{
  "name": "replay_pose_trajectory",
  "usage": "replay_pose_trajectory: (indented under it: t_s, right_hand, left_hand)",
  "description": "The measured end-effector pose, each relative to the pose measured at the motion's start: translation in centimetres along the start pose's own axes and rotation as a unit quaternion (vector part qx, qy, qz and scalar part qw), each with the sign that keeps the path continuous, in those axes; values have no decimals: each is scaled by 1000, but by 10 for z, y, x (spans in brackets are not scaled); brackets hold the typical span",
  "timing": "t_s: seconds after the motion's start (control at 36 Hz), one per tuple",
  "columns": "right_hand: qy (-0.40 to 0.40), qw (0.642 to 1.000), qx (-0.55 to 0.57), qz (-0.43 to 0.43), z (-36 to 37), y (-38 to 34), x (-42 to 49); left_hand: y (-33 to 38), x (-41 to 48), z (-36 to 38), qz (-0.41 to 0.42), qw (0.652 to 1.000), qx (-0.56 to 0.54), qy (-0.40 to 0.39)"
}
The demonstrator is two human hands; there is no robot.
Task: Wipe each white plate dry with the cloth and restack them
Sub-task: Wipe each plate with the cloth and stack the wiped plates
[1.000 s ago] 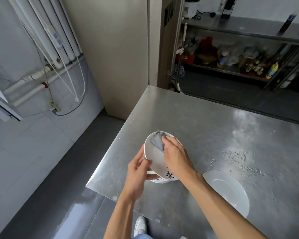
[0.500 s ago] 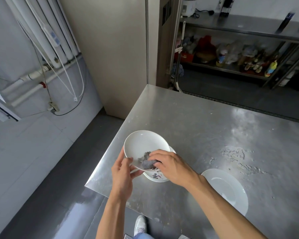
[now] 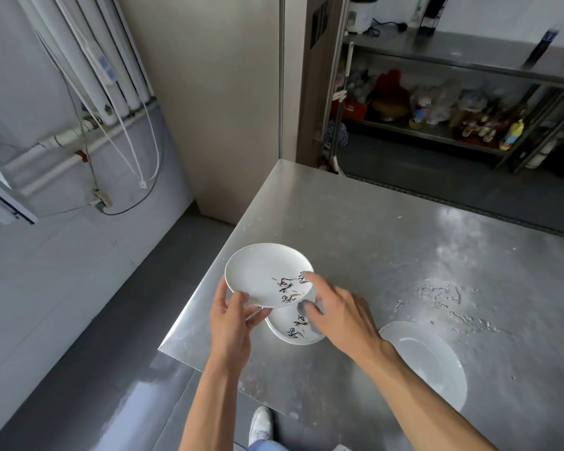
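Plates occupy three positions. Nearest me, a lone plate (image 3: 430,362) lies flat and empty at the near edge of the steel table (image 3: 372,229). Next, my left hand (image 3: 232,323) pinches the held plate (image 3: 264,275) by its near rim, thumb on top, with the plate lifted and tilted above the stack (image 3: 287,327). Both carry only printed decoration. My right hand (image 3: 342,317) hovers over the stack with fingers spread, the grey cloth (image 3: 302,308) mostly hidden beneath them; I cannot tell whether it is gripped.

Hazard: a one-rim pinch on a possibly wet plate may slip, dropping it onto the stack or off the table corner. Water beads (image 3: 450,297) beyond could rewet any plate set there. Farthest, a shelf (image 3: 437,137) holds bottles and bags.
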State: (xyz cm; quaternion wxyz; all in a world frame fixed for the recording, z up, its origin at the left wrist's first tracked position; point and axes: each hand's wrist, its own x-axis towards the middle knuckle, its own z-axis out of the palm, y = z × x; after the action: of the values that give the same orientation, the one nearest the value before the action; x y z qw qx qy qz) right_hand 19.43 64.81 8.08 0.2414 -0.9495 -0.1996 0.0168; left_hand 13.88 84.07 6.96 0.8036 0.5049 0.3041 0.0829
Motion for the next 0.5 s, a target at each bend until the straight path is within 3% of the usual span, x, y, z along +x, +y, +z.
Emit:
replay_pose_trajectory:
  t_s: [0.14,0.25,0.36,0.42,0.5]
  right_hand:
    - [64,997,51,-14,9,-4,0]
    - [148,986,29,-65,4,-6,3]
    - [153,983,-7,-98,-4,-5,8]
    - [156,982,-22,-106,-5,-3,10]
    - [155,982,-38,-102,-5,-2,12]
  left_hand:
    - [-5,0,8,-28,999,-25,-8]
    - [-6,6,4,-52,998,-17,-30]
    - [-5,10,1,-81,995,51,-35]
    - [-7,11,2,-55,990,132,-4]
    - [-6,7,0,93,939,331,22]
